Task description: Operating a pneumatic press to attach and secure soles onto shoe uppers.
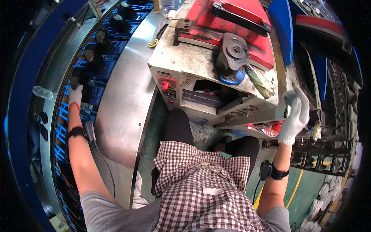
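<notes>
At left of frame: white-gloved left hand (76, 95) against a dark, rounded object (85, 92) on the blue-slatted conveyor rack (61, 133); finger closure obscured, cannot tell. At right of frame: white-gloved right hand (295, 117) raised, fingers close together, contents not determinable; just beside the off-white metal machine cabinet (177, 58) with red upper plate (197, 19).

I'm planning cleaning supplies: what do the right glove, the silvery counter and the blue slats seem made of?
Right glove: probably knitted fabric, matte white, with soft creases.
Silvery counter: likely metal, perhaps steel, with a satin sheen and streaky reflections.
Blue slats: plastic or painted metal; their even, bright colour leaves it open.
</notes>
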`<state>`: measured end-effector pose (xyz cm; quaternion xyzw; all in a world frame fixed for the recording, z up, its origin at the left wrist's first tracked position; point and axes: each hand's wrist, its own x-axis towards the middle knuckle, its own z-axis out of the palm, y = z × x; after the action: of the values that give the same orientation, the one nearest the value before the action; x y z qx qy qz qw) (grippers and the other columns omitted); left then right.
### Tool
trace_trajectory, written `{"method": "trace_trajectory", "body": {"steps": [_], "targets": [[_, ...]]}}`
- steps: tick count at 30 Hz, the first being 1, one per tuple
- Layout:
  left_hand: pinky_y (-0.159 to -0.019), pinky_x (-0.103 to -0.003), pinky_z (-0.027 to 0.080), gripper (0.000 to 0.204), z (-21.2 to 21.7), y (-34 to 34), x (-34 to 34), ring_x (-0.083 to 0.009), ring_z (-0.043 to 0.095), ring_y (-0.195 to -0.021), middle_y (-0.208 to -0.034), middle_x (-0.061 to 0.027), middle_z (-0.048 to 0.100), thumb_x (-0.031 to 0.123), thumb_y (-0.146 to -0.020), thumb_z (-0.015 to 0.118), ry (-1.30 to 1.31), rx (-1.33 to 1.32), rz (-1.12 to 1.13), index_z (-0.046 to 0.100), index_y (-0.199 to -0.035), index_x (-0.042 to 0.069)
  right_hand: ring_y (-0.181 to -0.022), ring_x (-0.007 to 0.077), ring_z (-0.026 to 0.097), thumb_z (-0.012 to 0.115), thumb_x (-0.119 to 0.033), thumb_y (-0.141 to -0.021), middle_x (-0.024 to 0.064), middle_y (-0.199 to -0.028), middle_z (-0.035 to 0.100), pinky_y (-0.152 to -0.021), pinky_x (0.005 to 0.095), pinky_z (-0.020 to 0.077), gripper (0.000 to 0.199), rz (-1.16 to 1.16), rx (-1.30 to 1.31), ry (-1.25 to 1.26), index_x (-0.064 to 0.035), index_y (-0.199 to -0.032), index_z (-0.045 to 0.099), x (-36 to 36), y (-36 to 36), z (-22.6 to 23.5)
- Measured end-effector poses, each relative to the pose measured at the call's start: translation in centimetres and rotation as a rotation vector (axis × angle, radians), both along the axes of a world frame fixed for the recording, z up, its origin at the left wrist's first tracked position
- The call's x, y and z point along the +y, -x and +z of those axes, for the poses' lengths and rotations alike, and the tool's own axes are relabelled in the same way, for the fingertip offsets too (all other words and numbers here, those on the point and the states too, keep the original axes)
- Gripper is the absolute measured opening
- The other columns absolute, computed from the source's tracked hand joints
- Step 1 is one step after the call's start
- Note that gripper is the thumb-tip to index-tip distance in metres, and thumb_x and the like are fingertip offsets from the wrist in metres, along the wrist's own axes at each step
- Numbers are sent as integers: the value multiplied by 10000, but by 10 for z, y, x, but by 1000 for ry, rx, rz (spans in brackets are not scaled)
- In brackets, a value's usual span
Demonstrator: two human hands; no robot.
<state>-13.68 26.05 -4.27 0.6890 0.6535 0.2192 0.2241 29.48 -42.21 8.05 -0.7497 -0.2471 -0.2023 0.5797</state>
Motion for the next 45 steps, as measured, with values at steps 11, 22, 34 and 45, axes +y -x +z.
{"method": "trace_trajectory", "body": {"steps": [11, 22, 34, 45], "targets": [[-1056, -414, 514, 397, 80, -174, -381, -317, 678, -1184, -1264, -167, 711, 315, -1008, 620, 331, 39, -1509, 678, -1313, 68, -1089, 207, 704, 627, -17, -999, 136, -1147, 750, -980, 317, 534, 225, 25, -23, 57, 7, -1193, 738, 40, -42, -44], [-1278, -468, 267, 658, -199, -441, -392, -337, 323, -1572, -1723, -129, 309, 441, -1058, 423, -174, 396, -1141, 372, -1642, 141, -1026, 226, 717, 633, 30, -974, 143, -1091, 744, -943, 326, 545, 210, 21, -135, 164, 18, -1158, 731, 48, -36, -39], [-1275, -469, 272, 649, -204, -451, -424, -338, 333, -1564, -1718, -129, 318, 444, -1060, 426, 29, 320, -1188, 386, -1632, 141, -997, 148, 679, 597, 16, -1010, 120, -1144, 722, -887, 277, 541, 226, -22, 60, 88, 46, -1206, 707, 35, -39, -48], [-1273, -470, 276, 640, -200, -463, -404, -340, 342, -1556, -1714, -129, 326, 448, -1061, 429, 162, 207, -1145, 399, -1622, 141, -1290, 245, 595, 504, -124, -1050, 187, -1376, 633, -1146, 399, 457, 360, -21, 43, 207, 74, -1337, 594, 35, -33, -45]]}}
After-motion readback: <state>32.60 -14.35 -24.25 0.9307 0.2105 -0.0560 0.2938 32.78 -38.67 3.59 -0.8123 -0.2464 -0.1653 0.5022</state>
